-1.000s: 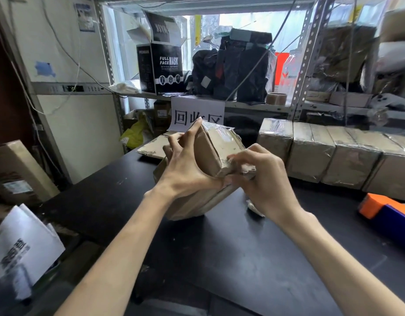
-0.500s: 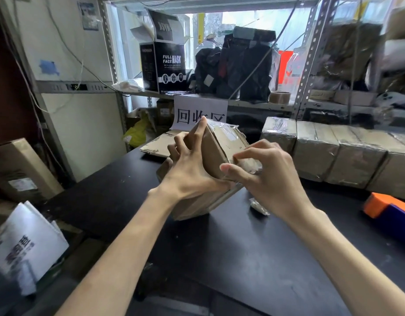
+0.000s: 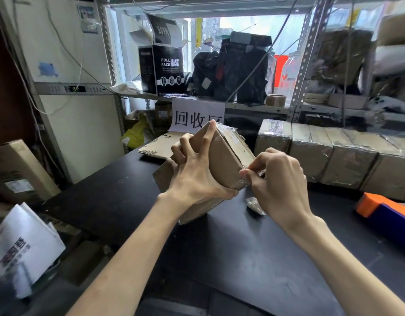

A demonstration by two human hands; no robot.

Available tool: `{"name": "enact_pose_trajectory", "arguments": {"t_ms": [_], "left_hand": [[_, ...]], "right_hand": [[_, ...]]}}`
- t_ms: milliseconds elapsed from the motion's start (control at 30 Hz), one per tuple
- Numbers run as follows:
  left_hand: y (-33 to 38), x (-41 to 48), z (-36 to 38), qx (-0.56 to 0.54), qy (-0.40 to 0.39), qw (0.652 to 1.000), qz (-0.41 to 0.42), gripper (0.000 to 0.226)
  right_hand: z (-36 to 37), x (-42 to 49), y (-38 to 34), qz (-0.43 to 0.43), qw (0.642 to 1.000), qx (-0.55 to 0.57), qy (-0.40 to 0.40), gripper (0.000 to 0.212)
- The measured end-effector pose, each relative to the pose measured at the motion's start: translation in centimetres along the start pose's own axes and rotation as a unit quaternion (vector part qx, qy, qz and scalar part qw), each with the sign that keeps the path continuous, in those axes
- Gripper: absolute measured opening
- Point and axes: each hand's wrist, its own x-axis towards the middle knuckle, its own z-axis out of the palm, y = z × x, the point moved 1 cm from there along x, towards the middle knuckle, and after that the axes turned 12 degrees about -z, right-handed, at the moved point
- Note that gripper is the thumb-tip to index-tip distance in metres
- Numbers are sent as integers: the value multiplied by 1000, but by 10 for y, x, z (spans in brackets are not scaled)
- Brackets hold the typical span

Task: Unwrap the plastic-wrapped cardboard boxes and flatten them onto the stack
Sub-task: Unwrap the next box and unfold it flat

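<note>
Over the black table (image 3: 242, 258), the left hand (image 3: 197, 176) grips a plastic-wrapped brown cardboard box (image 3: 228, 160) with spread fingers; the right hand (image 3: 279, 185) pinches its clear wrap at the corner.

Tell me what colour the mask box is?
The mask box is black with pale lettering; head view.

Both forearms bare, entering from the lower edge and converging on the wrapped cardboard box (image 3: 228, 160). Left hand (image 3: 197, 176) grips the box's left face: fingers splayed, index finger reaching its top edge, thumb hooked under its near lower corner. Right hand (image 3: 279, 181) at the box's lower right corner, knuckles up, thumb and index fingertip pinching the plastic wrap (image 3: 244, 180); other fingers curled.
</note>
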Motion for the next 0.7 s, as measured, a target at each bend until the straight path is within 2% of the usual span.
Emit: {"name": "enact_pose_trajectory", "arguments": {"t_ms": [167, 400, 500, 600, 633, 700], "left_hand": [[-1, 0, 0, 6, 8, 1000, -5, 152], [2, 0, 3, 10, 11, 1000, -8, 151], [4, 2, 3, 11, 8, 1000, -10, 149], [6, 5, 3, 10, 2, 1000, -20, 148], [6, 6, 2, 7, 1, 1000, -23, 148], [6, 7, 2, -2, -2, 1000, -30, 147]], "right_hand": [[4, -1, 5, 26, 993, 109, 30, 12], [6, 4, 15, 96, 975, 201, 20, 22], [12, 3, 19, 85, 977, 196, 23, 18], [15, -3, 22, 27, 982, 179, 61, 13], [16, -5, 22, 5, 983, 165, 77, 18], [18, -8, 21, -16, 981, 165, 105, 49]]}}
